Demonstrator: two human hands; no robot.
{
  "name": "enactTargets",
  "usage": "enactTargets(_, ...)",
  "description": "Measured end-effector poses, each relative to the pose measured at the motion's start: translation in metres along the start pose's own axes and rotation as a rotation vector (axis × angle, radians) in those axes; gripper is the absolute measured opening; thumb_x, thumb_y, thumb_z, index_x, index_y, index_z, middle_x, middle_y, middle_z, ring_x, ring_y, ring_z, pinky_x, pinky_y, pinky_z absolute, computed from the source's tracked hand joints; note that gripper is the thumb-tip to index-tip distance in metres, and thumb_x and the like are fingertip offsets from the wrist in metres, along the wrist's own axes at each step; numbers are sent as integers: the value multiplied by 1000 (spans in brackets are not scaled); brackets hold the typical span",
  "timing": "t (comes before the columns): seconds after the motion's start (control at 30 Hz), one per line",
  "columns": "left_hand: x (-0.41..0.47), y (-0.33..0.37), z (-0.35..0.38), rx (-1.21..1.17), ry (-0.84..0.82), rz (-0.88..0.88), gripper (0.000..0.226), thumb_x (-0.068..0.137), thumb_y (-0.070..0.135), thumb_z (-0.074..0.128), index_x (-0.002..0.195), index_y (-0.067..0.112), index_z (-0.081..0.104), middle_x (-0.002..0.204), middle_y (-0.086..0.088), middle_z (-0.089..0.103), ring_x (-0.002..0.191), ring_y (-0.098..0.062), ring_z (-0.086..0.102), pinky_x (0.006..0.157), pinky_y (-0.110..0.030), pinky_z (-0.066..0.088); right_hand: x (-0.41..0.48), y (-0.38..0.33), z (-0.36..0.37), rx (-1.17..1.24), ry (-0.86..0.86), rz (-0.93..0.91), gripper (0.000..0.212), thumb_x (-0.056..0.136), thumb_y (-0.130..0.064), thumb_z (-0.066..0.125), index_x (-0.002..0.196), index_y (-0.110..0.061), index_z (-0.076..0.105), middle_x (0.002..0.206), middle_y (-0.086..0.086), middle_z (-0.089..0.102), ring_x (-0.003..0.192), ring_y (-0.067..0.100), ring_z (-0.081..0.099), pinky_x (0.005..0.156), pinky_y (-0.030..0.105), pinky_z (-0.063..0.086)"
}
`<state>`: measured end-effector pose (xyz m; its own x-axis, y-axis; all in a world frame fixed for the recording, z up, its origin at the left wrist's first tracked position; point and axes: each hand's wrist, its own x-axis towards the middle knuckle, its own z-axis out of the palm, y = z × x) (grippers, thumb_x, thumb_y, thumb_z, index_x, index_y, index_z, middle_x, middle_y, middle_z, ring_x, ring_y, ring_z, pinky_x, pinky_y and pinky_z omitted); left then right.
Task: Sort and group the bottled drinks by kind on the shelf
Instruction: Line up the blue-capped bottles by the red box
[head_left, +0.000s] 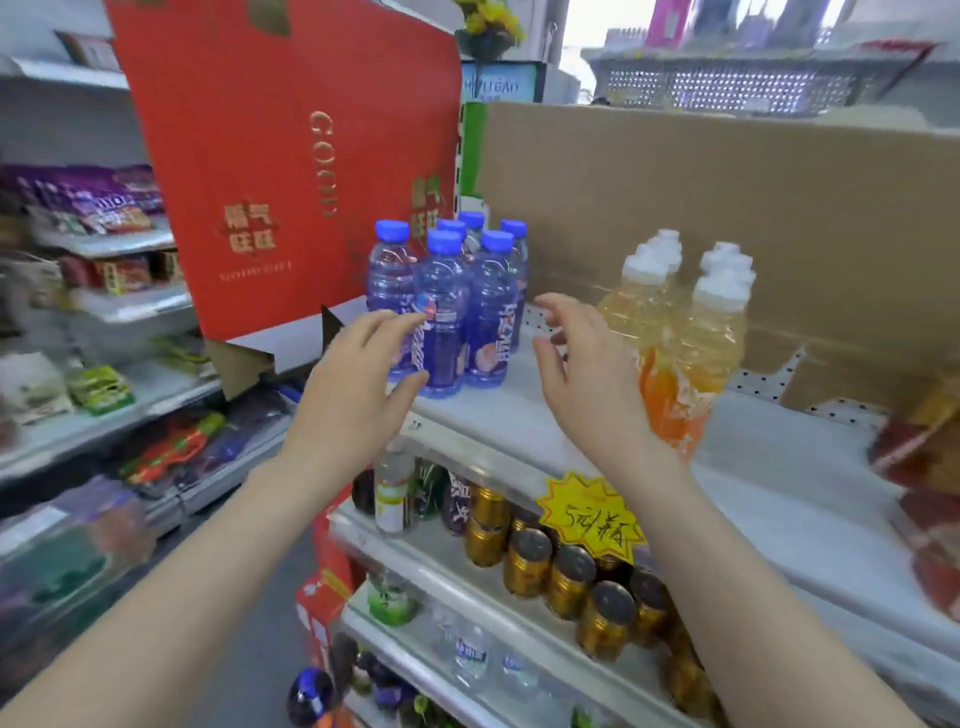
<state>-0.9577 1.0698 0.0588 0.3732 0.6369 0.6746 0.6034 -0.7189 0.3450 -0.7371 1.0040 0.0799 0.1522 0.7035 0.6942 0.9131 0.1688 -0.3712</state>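
Just left of the 6 upright blue bottles (447, 312), the spread, empty left hand (358, 384) is nearest; the right hand (582, 374), also empty, hovers to their right.

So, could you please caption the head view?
Left hand and right hand reach for blue bottles beside yellow bottles on shelf.
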Motion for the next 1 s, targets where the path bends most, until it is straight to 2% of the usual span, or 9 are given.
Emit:
enactTargets(0.13,55,-30,5,-9,37,28,48,93,17,64,139,17,52,132,-3,52,117,-22,53,93,-31,44,78,8,31,-23,13,90,45,98,-11,53,143,-16,48,130,10,59,115,31,59,92,42,48)
enactTargets(0.27,97,-53,10,41,88,29,47,91,17,66,136,18,54,132,-4,54,119,-25,53,92,-30,40,136,11,69,-15,-75,194,50,103,-23,49,152,-15,37,141,14,51,122,35,54,95,40,42)
enactTargets(0.33,113,-60,16,44,78,44,47,91,20,66,137,18,54,134,-5,55,121,-26,52,96,-30,39,149,11,84,37,-140,265,51,105,-28,47,152,-17,34,140,14,52,121,36,54,89,38,40)
enactTargets(0.43,135,-66,27,43,64,145,47,92,27,66,136,14,56,133,-6,56,121,-28,52,102,-30,36,151,13,93,49,-135,321,42,106,-30,46,145,-19,37,129,13,59,111,37,57,78,35,35)
enactTargets(0.6,164,-76,43,62,35,291,47,91,46,57,128,18,62,123,-1,65,118,-27,56,109,-52,35,126,0,66,-178,-71,407,36,105,-35,47,136,-19,40,119,15,59,103,41,58,78,41,40)
enactTargets(0.7,169,-84,44,39,56,343,43,91,48,57,124,22,65,112,3,70,113,-24,59,103,-46,39,101,-13,46,-363,-2,471,36,102,-42,51,128,-21,40,108,8,60,92,35,61,71,38,41)
enactTargets(0.8,173,-90,43,-59,101,371,35,92,43,56,118,22,68,111,3,69,109,-24,60,96,-41,40,95,-27,38,-460,4,555,38,101,-44,53,128,-21,41,110,7,59,94,31,60,72,37,42)
enactTargets(0.9,180,-100,42,-240,133,279,26,95,29,57,117,18,66,122,0,63,116,-23,54,102,-30,35,109,-40,35,-623,-2,481,43,100,-42,56,135,-18,48,126,9,54,110,30,56,88,39,46)
enactTargets(1.0,185,-114,40,-253,65,127,34,95,24,59,128,15,58,129,-5,60,120,-27,54,99,-31,36,151,-49,31,-528,29,324,38,100,-30,59,136,-21,57,129,7,57,110,30,60,93,39,47)
